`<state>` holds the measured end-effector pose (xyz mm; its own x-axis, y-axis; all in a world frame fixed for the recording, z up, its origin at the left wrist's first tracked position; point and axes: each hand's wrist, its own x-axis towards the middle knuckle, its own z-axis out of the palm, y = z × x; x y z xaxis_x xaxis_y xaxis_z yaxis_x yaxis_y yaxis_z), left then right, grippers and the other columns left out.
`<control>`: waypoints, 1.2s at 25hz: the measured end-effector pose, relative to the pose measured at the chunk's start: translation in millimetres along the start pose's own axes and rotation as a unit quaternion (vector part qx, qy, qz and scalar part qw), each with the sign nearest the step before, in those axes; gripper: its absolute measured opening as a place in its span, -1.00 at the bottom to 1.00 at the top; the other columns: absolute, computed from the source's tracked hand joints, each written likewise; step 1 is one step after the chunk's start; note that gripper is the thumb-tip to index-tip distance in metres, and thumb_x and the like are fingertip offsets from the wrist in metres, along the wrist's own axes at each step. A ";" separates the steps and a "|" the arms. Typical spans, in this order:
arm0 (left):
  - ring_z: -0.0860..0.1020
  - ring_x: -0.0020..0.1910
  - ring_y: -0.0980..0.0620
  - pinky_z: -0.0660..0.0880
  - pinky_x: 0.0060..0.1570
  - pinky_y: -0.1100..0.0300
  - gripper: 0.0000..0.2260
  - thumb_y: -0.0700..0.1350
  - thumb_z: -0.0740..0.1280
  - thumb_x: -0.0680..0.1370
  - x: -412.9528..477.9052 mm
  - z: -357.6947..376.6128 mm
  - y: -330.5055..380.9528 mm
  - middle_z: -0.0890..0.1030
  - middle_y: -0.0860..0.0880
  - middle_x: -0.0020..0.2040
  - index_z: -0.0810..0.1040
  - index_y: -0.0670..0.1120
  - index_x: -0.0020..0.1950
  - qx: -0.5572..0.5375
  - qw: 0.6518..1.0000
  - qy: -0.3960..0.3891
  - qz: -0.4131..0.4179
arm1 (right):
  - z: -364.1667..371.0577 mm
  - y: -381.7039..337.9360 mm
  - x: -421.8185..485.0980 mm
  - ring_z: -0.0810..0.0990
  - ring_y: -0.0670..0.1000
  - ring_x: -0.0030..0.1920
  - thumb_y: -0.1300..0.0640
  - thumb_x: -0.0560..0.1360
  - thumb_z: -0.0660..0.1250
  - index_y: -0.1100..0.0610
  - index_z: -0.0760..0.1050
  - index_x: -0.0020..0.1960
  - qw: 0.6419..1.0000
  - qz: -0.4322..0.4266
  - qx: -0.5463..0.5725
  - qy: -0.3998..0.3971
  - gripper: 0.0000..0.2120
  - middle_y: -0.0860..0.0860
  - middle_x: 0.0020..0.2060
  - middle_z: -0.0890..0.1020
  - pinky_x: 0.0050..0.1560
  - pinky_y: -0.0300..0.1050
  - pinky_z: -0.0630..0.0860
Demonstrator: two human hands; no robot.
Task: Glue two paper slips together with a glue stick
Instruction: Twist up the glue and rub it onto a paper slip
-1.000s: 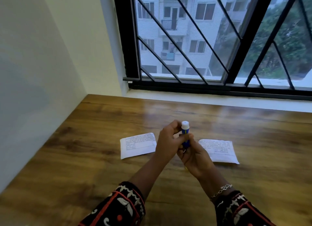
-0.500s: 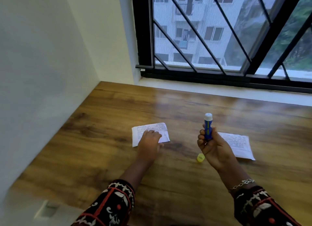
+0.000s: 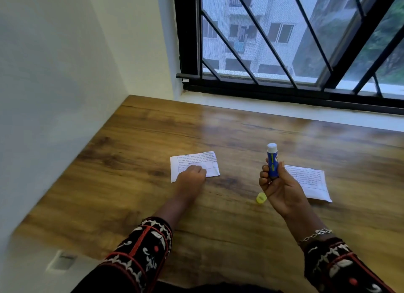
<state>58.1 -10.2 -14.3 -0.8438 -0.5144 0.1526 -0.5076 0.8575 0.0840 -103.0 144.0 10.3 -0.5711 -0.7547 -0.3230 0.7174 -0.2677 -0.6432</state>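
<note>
Two white printed paper slips lie flat on the wooden table [image 3: 229,222]. My left hand [image 3: 191,178] rests fingers-down on the near edge of the left slip [image 3: 197,161], pressing it to the table. My right hand [image 3: 278,186] holds a blue glue stick [image 3: 272,161] upright, uncapped, with its white glue tip on top. The right slip [image 3: 309,183] lies just behind and to the right of that hand, partly hidden by it. The yellow cap [image 3: 261,198] sits on the table beside my right palm.
A white wall runs along the table's left edge. At the far side stands a window [image 3: 284,41] with black metal bars above a white sill [image 3: 284,109]. A wall socket [image 3: 63,262] shows below the table's near left corner.
One second ago both hands held the glue stick together. The cap came off onto the table, my left hand went to the left slip, and my right hand kept the stick.
</note>
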 end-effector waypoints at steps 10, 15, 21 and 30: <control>0.61 -0.46 0.09 0.46 -0.59 0.31 -0.76 -0.18 0.61 0.08 -14.5 0.0 19.7 0.66 -0.03 -0.40 0.58 -0.09 -0.39 0.024 0.995 0.020 0.093 | 3.1 -2.9 -4.6 0.46 -0.11 -0.34 -0.01 0.58 0.01 0.14 0.48 0.01 1.000 -0.006 -0.016 0.002 -0.67 -0.02 -0.33 0.51 -0.36 -0.33 0.51; 0.64 -0.36 0.03 0.58 -0.43 0.25 -0.81 -0.20 0.58 0.17 -32.6 13.1 38.3 0.68 -0.06 -0.33 0.61 -0.13 -0.31 0.012 0.983 0.063 0.170 | 3.3 -5.3 -9.9 0.49 -0.13 -0.36 -0.02 0.58 0.01 0.12 0.48 -0.02 1.000 -0.008 -0.009 -0.006 -0.67 -0.05 -0.36 0.54 -0.35 -0.35 0.50; 0.62 0.08 -0.10 0.57 0.04 -0.02 -0.88 -0.18 0.47 0.36 -43.0 16.2 41.3 0.69 -0.12 0.00 0.61 -0.18 -0.15 -0.046 0.992 0.008 0.121 | -2.1 -8.2 -11.6 0.52 -0.14 -0.40 -0.01 0.58 0.01 0.11 0.48 -0.04 1.000 -0.001 -0.016 -0.006 -0.69 -0.05 -0.37 0.56 -0.41 -0.36 0.48; 0.23 0.40 -0.10 0.05 0.44 -0.12 -0.64 -0.06 0.23 0.54 -26.4 26.6 52.3 0.34 -0.13 0.38 0.35 -0.05 0.33 -0.109 0.987 -0.117 -0.032 | 25.5 -11.6 19.2 0.55 -0.07 -0.38 0.20 0.48 0.25 0.09 0.53 -0.09 0.973 -0.015 -0.224 -0.052 -0.91 0.03 -0.34 0.54 -0.42 -0.27 0.50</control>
<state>49.2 48.0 -40.1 -0.8414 -0.5332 -0.0884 -0.5329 0.7913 0.2998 -112.1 117.3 29.2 -0.5289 -0.8131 -0.2433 0.4424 -0.0195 -0.8966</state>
